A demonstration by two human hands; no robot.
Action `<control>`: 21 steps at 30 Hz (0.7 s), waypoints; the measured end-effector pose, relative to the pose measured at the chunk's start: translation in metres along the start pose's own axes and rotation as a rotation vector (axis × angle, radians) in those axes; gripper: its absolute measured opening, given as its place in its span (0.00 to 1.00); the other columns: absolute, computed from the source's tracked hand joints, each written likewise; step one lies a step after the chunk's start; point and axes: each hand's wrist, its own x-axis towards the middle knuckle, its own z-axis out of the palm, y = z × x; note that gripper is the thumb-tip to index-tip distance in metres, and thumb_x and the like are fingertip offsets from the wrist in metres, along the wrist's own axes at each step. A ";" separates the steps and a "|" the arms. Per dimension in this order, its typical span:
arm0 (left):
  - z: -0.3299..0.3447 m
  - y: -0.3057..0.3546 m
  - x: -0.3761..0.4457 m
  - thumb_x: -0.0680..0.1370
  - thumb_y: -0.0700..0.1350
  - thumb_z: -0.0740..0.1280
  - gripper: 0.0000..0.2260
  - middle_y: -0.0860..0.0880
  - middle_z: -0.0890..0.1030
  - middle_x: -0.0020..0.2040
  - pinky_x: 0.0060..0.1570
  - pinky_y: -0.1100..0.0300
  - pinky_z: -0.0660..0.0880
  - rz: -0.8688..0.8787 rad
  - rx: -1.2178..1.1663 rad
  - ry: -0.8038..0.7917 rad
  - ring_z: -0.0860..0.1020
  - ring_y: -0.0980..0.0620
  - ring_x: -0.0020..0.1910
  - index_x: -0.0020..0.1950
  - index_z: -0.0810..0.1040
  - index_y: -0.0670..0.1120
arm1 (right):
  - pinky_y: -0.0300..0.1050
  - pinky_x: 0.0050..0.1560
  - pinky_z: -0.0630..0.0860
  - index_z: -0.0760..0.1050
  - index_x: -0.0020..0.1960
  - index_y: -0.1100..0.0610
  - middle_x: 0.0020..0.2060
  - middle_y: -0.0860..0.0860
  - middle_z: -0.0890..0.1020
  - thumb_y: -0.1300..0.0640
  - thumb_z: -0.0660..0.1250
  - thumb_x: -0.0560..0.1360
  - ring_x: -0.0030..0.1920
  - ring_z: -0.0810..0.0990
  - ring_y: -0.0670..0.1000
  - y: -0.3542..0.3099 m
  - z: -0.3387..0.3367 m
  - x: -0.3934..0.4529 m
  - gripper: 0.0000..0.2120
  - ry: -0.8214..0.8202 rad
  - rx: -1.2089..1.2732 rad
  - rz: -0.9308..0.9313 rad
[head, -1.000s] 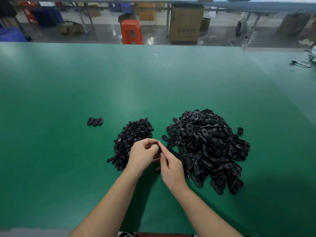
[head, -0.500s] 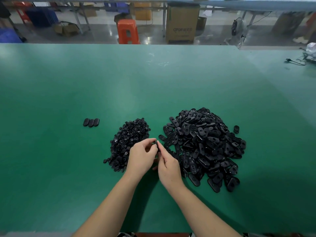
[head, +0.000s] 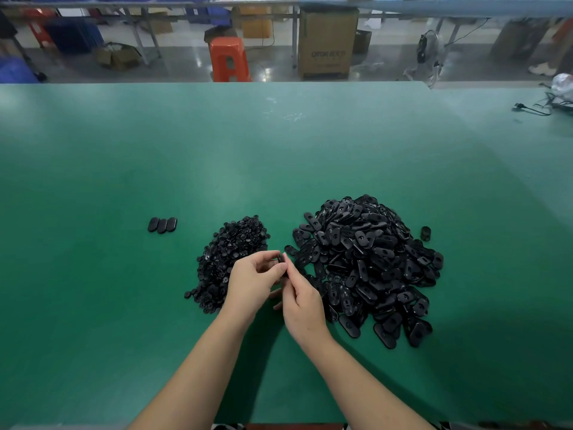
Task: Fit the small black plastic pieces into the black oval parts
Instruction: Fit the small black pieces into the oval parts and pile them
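Presently, findings by item:
Work surface: a green flat desk (head: 279, 156) is carrying all the parts.
Left hand: the left hand (head: 252, 282) is hovering above the desk between the two heaps, fingers curled, thumb and forefinger pinching a small dark piece (head: 280, 260) at the fingertips.
Right hand: the right hand (head: 305, 307) is meeting the left one, fingertips pinching the same dark piece from the other side; which kind of part it is cannot be told.
Small pieces: a heap of small black round plastic pieces (head: 231, 259) is lying just left of the hands.
Oval parts: a larger heap of black oval plastic parts (head: 369, 265) is lying just right of the hands.
Set-aside items: three black oval parts in a row (head: 162, 225) are sitting side by side, touching, well left of the small heap.
Stray item: one lone black part (head: 426, 233) is resting near the right edge of the large heap.
Background: an orange plastic stool (head: 229, 58) and a brown cardboard box (head: 327, 45) are standing on the floor beyond the desk.
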 end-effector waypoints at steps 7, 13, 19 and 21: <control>-0.003 0.002 0.003 0.76 0.39 0.75 0.11 0.53 0.87 0.44 0.42 0.64 0.82 0.065 0.072 0.000 0.85 0.56 0.44 0.48 0.86 0.56 | 0.50 0.46 0.84 0.66 0.78 0.43 0.56 0.47 0.83 0.62 0.56 0.83 0.43 0.85 0.48 0.002 0.002 0.000 0.26 -0.007 -0.032 -0.004; -0.017 0.008 0.011 0.76 0.42 0.74 0.11 0.57 0.86 0.40 0.36 0.71 0.73 0.182 0.350 0.104 0.80 0.64 0.35 0.54 0.85 0.56 | 0.45 0.46 0.84 0.64 0.79 0.48 0.67 0.43 0.78 0.59 0.59 0.84 0.43 0.84 0.45 0.002 0.002 0.000 0.24 -0.005 -0.024 0.012; -0.079 0.013 0.039 0.77 0.43 0.71 0.14 0.47 0.85 0.55 0.60 0.51 0.78 0.226 0.743 0.350 0.82 0.47 0.53 0.63 0.83 0.47 | 0.36 0.42 0.81 0.64 0.79 0.51 0.63 0.41 0.77 0.59 0.60 0.84 0.43 0.84 0.44 -0.001 0.002 -0.002 0.23 -0.019 -0.015 0.049; -0.106 0.008 0.051 0.77 0.42 0.71 0.12 0.45 0.86 0.55 0.58 0.50 0.79 0.193 0.846 0.428 0.83 0.44 0.53 0.61 0.84 0.45 | 0.36 0.43 0.80 0.64 0.79 0.50 0.61 0.39 0.77 0.58 0.60 0.84 0.44 0.83 0.43 -0.002 0.002 -0.003 0.23 -0.032 -0.029 0.053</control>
